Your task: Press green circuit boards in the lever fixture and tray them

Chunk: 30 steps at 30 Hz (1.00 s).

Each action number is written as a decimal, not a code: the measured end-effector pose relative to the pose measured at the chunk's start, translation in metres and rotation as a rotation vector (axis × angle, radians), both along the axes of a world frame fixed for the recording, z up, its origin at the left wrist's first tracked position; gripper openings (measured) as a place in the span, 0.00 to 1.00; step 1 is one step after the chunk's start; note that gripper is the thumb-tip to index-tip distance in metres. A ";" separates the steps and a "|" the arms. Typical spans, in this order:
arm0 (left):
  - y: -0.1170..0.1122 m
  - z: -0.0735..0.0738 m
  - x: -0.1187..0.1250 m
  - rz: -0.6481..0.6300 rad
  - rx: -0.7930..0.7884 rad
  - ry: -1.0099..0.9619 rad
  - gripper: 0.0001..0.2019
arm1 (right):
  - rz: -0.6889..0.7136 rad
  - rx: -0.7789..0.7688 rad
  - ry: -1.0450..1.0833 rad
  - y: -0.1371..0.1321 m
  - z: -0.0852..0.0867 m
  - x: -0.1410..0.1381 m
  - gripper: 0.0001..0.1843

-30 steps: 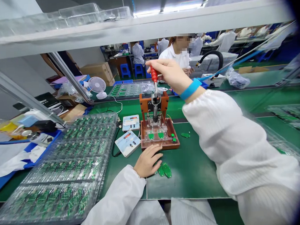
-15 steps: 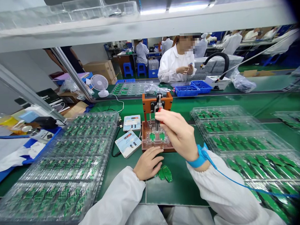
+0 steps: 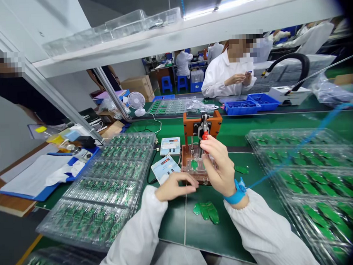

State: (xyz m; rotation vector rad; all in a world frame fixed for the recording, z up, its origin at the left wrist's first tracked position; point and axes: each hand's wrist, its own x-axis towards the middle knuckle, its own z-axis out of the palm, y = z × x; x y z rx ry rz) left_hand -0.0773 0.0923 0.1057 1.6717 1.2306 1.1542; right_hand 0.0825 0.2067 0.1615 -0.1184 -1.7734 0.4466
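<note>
2 hands sit at the press fixture (image 3: 201, 122): keep your right hand (image 3: 221, 165) closed steadily on the red lever handle (image 3: 205, 136) above the clear jig (image 3: 193, 163), and your left hand (image 3: 177, 186), fingers loosely open and gripping nothing, clear of it, just beside the loose green circuit boards (image 3: 206, 212).

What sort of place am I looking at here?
Most likely an electronics factory line: trays of circuit boards stacked on the bench, a press fixture in use, and a blue wrist strap with a cord, probably anti-static.
</note>
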 end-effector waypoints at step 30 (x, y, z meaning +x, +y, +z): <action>0.066 0.011 -0.119 0.157 -0.705 1.153 0.63 | 0.016 -0.006 -0.020 -0.003 0.000 0.001 0.31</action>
